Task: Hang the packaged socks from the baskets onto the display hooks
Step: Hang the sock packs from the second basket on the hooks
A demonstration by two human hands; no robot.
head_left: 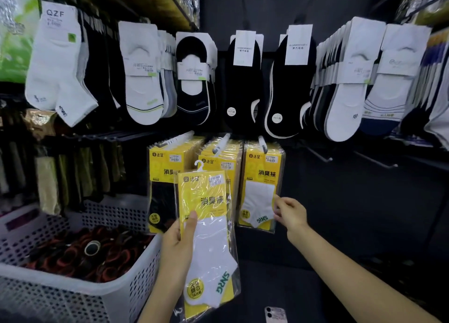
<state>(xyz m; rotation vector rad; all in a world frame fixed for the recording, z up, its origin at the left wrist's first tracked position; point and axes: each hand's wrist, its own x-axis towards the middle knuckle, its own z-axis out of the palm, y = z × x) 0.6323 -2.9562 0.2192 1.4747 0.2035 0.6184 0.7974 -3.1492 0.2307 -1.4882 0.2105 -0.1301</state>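
My left hand (178,245) grips a yellow packet of white socks (209,237) by its left edge and holds it upright; a small white hanger tops the packet. Behind it, three display hooks carry stacks of the same yellow packets: a left stack (162,169), a middle stack (218,157) and a right stack (262,184). My right hand (290,213) pinches the right edge of the front packet of the right stack. The white tip of the right hook (263,144) sticks out above that stack.
A white perforated basket (80,296) with dark rolled socks stands at lower left. Rows of white and black socks (245,79) hang above. Two bare hooks (325,157) jut out on the right. A phone (275,314) lies at the bottom edge.
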